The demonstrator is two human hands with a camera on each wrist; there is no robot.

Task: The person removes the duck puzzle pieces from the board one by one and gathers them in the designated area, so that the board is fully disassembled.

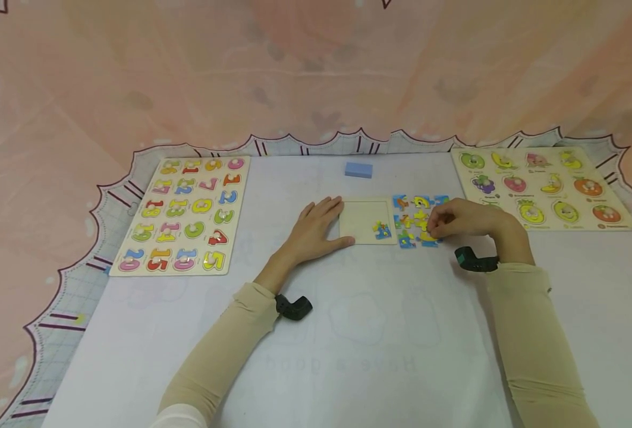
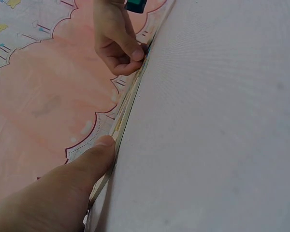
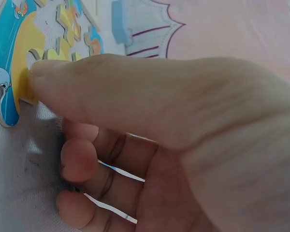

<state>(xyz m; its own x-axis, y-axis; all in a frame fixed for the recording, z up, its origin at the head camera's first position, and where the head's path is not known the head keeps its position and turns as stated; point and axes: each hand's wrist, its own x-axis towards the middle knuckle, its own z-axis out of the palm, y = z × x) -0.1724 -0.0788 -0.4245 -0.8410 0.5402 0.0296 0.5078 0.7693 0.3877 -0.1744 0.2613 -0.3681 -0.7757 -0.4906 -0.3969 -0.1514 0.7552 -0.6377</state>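
A shallow wooden puzzle tray (image 1: 357, 220) lies in the middle, with one jigsaw piece (image 1: 382, 230) in its lower right corner. My left hand (image 1: 314, 232) rests at the tray's left side, fingers extended, thumb (image 2: 99, 154) against the near edge. To the right of the tray lie several loose jigsaw pieces (image 1: 405, 239), blue and yellow. Over their right side, my right hand (image 1: 468, 219) pinches a yellow jigsaw piece with a blue edge (image 3: 26, 43). Its thumb shows on the piece in the right wrist view; the index fingertip is hidden behind.
A number puzzle board (image 1: 173, 217) lies at the left, and a fruit puzzle board (image 1: 546, 190) at the right, just beyond my right hand. A small blue block (image 1: 358, 170) sits behind the tray. White cloth with a scalloped border (image 1: 305, 148) covers the table.
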